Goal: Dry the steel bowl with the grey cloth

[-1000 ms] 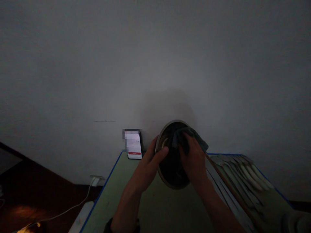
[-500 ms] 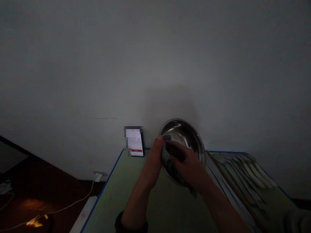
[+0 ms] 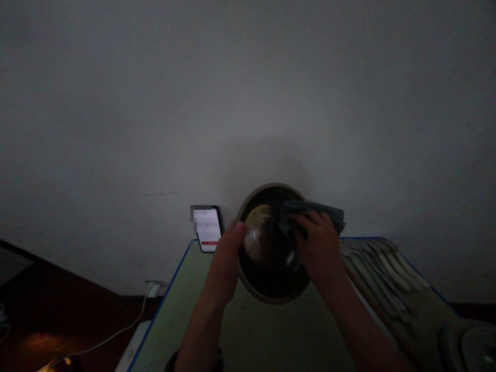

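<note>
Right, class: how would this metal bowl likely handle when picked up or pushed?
The bowl looks like thin shiny metal, probably stiff and light: the left hand holds it up by the rim while the right hand presses a cloth inside. Its gloss may make it slippery. Its rounded body would likely rock if pushed.

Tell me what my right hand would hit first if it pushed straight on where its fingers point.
The right hand presses the dark cloth, so it would meet the inside of the metal bowl just behind that. The light is dim, but they seem to touch.
</note>
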A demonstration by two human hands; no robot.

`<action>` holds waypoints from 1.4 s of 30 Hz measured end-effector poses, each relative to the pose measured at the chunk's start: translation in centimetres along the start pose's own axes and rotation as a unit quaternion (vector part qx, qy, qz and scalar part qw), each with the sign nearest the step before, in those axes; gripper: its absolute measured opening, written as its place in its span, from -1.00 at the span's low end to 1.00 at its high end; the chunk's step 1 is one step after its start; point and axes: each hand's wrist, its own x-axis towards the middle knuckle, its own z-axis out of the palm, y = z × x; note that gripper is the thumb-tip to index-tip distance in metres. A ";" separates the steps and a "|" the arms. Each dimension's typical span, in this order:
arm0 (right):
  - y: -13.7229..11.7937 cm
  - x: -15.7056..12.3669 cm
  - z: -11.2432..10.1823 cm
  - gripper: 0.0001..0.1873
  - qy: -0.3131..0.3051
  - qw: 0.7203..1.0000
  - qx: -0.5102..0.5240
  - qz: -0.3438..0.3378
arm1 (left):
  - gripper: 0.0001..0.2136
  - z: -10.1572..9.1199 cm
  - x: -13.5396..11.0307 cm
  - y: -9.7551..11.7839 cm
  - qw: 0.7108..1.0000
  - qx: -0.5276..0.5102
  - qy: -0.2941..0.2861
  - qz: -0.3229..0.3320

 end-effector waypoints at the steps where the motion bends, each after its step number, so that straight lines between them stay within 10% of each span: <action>1: 0.1 0.2 0.2 -0.71 0.030 0.999 0.010 0.013 | -0.60 0.3 -0.2 0.0 1.000 0.013 -0.025 -0.008; 8: -2.8 -0.3 0.1 -0.83 -0.022 0.966 0.252 0.052 | -0.59 1.0 -0.5 -0.9 0.995 0.010 -0.063 -0.082; 17: -5.7 -1.7 -3.6 -0.72 -0.279 0.917 0.258 -0.120 | -0.61 -0.1 0.1 2.6 0.980 -0.078 0.181 0.004; 30: -3.6 -0.8 -6.1 -0.80 -0.200 0.939 0.096 -0.264 | -0.57 -0.5 -0.1 3.1 0.989 -0.096 0.114 0.013; 36: -0.8 -1.0 -8.6 -0.78 -0.140 0.940 0.295 -0.095 | -0.50 -1.6 -0.3 3.2 0.995 0.007 0.072 0.072; 42: 0.6 -1.4 -7.5 -0.58 -0.146 0.914 0.377 0.019 | -0.72 -2.7 -0.1 2.8 0.974 0.073 0.161 0.143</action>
